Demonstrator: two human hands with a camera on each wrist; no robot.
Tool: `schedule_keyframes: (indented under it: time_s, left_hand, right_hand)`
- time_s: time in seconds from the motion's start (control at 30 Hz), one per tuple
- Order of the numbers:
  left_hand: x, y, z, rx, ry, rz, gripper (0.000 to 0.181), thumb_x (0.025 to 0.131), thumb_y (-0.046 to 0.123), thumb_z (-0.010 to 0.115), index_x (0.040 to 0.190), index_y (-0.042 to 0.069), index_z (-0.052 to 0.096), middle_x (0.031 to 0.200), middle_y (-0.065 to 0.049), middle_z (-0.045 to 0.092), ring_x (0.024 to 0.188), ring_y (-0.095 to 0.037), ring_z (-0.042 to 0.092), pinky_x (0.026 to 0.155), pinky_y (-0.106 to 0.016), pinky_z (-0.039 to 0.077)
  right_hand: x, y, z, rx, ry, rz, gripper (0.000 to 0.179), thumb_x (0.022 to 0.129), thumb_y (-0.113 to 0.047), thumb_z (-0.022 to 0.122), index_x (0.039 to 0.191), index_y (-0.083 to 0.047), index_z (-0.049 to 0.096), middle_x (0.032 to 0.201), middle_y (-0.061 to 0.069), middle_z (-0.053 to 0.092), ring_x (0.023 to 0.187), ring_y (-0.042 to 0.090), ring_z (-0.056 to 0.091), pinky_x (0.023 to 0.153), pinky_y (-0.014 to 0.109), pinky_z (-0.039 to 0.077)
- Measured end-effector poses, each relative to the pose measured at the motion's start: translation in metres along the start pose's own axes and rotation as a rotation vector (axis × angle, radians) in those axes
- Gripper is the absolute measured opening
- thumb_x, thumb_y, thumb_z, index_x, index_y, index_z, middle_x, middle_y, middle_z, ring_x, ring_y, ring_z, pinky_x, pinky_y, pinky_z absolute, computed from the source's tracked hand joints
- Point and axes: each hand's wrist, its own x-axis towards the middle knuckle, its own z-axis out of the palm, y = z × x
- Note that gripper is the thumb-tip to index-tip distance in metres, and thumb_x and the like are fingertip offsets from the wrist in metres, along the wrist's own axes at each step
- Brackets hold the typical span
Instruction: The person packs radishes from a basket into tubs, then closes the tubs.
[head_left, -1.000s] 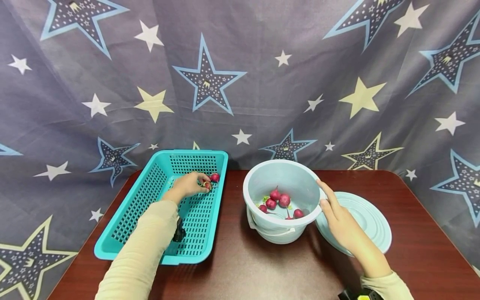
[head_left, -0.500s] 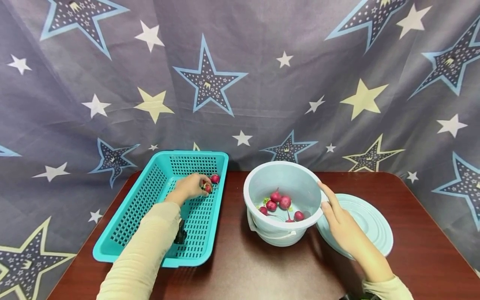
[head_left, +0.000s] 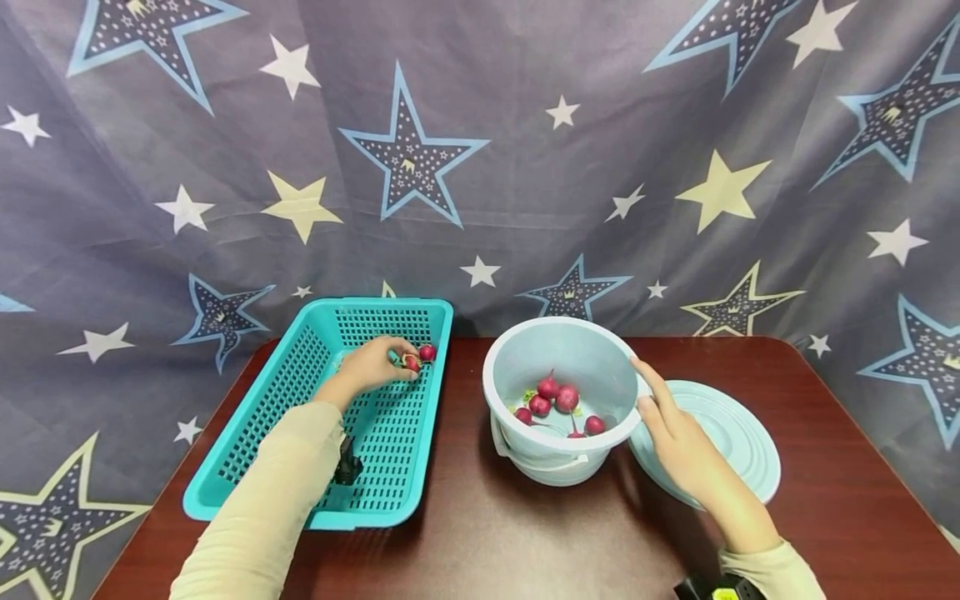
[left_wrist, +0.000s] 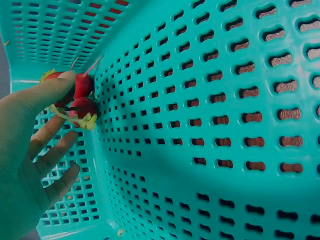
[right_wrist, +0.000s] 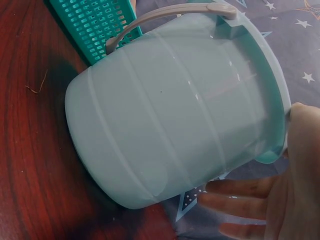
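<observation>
In the left wrist view, we see a radish [left_wrist: 66, 98] pinched in the left grip [head_left: 372, 364], two other radishes [left_wrist: 83, 86] near it in the basket [head_left: 386, 446]; the right grip [head_left: 686, 450], fingers loosely extended, rests at the rim of the bucket [head_left: 555, 475].

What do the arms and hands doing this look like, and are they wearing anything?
Both are a person's: the left hand and right hand wear no gloves. The left sleeve and right sleeve are plain cream, the left one finely wrinkled. A small black device sits near the left sleeve's end; another, with a yellow patch, near the right's.
</observation>
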Motion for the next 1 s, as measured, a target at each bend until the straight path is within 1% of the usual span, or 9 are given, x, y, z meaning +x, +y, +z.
schedule_keyframes:
  time_s: [0.07,0.23,0.3,0.43,0.53,0.73,0.8,1.0]
  left_hand:
    - [-0.003,0.000,-0.002,-0.013,0.005,0.011,0.035,0.084,0.032,0.081,0.115,0.019,0.070,0.114,-0.005,0.065,0.094,-0.023,0.060,0.075,-0.044,0.050]
    - [-0.010,0.004,-0.009,-0.036,0.035,0.007,0.033,0.085,0.032,0.079,0.115,0.020,0.070,0.119,-0.006,0.063,0.102,-0.027,0.059,0.079,-0.048,0.049]
    - [-0.012,0.005,-0.012,-0.031,0.055,-0.007,0.032,0.086,0.035,0.078,0.114,0.023,0.069,0.121,-0.005,0.061,0.105,-0.027,0.057,0.080,-0.049,0.047]
    - [-0.015,0.005,-0.017,-0.021,0.085,-0.013,0.035,0.085,0.044,0.077,0.113,0.027,0.069,0.124,-0.001,0.062,0.110,-0.026,0.057,0.082,-0.052,0.046]
    - [-0.017,0.007,-0.021,-0.029,0.097,-0.015,0.035,0.084,0.046,0.077,0.113,0.029,0.068,0.121,0.000,0.064,0.111,-0.026,0.058,0.082,-0.052,0.046]
    - [-0.024,0.013,-0.029,-0.076,0.120,-0.025,0.031,0.086,0.040,0.077,0.113,0.027,0.067,0.117,-0.003,0.064,0.111,-0.026,0.058,0.082,-0.052,0.045]
    - [-0.027,0.015,-0.032,-0.093,0.129,-0.016,0.034,0.086,0.040,0.077,0.115,0.026,0.067,0.117,-0.005,0.064,0.110,-0.027,0.058,0.081,-0.051,0.046]
    - [-0.030,0.023,-0.041,-0.116,0.160,0.011,0.036,0.088,0.042,0.075,0.119,0.027,0.065,0.114,-0.003,0.064,0.106,-0.025,0.059,0.076,-0.045,0.048]
  right_hand:
    - [0.000,0.000,0.001,0.002,-0.001,0.000,0.053,0.109,-0.033,0.033,0.159,-0.034,0.015,0.138,0.029,0.052,0.122,0.047,0.053,0.096,0.068,0.038]
    - [0.001,0.000,0.002,0.000,-0.002,0.001,0.052,0.109,-0.034,0.032,0.159,-0.033,0.014,0.138,0.029,0.051,0.122,0.048,0.053,0.096,0.068,0.038]
    - [0.001,0.000,0.003,-0.002,-0.004,0.001,0.052,0.109,-0.034,0.031,0.159,-0.033,0.014,0.139,0.029,0.051,0.122,0.048,0.053,0.096,0.068,0.038]
    - [0.001,0.000,0.003,-0.003,-0.002,-0.003,0.052,0.109,-0.034,0.031,0.159,-0.033,0.014,0.139,0.029,0.050,0.122,0.048,0.053,0.095,0.068,0.038]
    - [0.001,-0.001,0.003,-0.005,0.002,-0.006,0.052,0.110,-0.034,0.031,0.159,-0.032,0.015,0.138,0.030,0.051,0.121,0.049,0.053,0.095,0.068,0.038]
    - [0.001,-0.001,0.003,-0.006,0.005,-0.003,0.051,0.110,-0.033,0.031,0.159,-0.032,0.015,0.137,0.030,0.052,0.121,0.048,0.054,0.095,0.068,0.038]
    - [0.001,-0.001,0.003,-0.007,0.005,0.001,0.051,0.110,-0.034,0.031,0.159,-0.033,0.015,0.137,0.029,0.052,0.121,0.048,0.054,0.095,0.067,0.038]
    - [0.000,-0.001,0.002,-0.013,0.009,-0.001,0.051,0.110,-0.034,0.030,0.158,-0.033,0.015,0.137,0.031,0.052,0.119,0.049,0.054,0.095,0.067,0.039]
